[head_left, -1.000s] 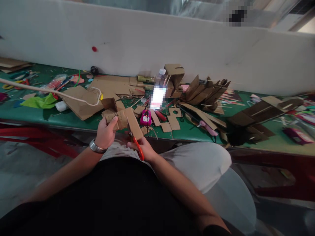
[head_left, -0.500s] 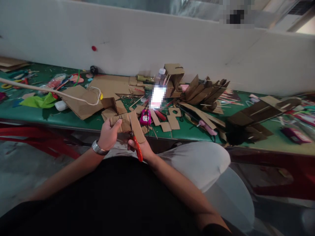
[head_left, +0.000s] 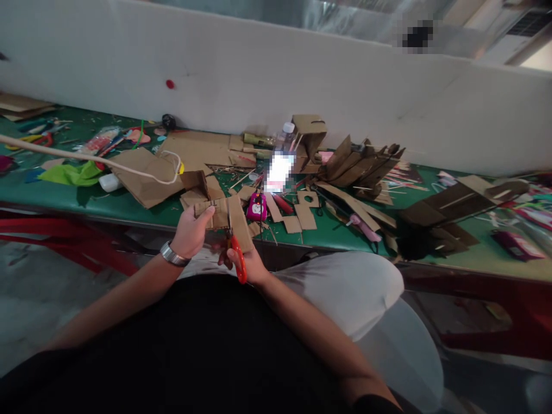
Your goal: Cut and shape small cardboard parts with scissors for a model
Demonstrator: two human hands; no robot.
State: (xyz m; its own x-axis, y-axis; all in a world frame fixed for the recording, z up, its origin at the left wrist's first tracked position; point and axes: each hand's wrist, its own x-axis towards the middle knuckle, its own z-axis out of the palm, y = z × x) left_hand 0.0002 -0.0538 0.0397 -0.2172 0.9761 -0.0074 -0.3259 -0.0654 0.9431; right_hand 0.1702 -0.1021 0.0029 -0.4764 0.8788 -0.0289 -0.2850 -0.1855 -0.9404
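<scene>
My left hand grips a small piece of cardboard with pencil-like marks, its thumb pressed on top. In my right hand is a pair of scissors with orange-red handles. The scissor blades lie along a cut in the cardboard, and a strip stands off to the right of them over my right hand. Part of the right fingers is hidden behind the handles and the strip. Both hands are just off the table's front edge, above my lap.
On the green table, a purple-pink case lies close to the hands. Nearby are a bright phone screen, a clear bottle, cardboard scraps, a pink glue gun and cardboard constructions. A pale cable crosses the left side.
The scissor handles have come closer together and turned slightly in my right hand. My left hand keeps its grip on the cardboard. The whole view has shifted slightly.
</scene>
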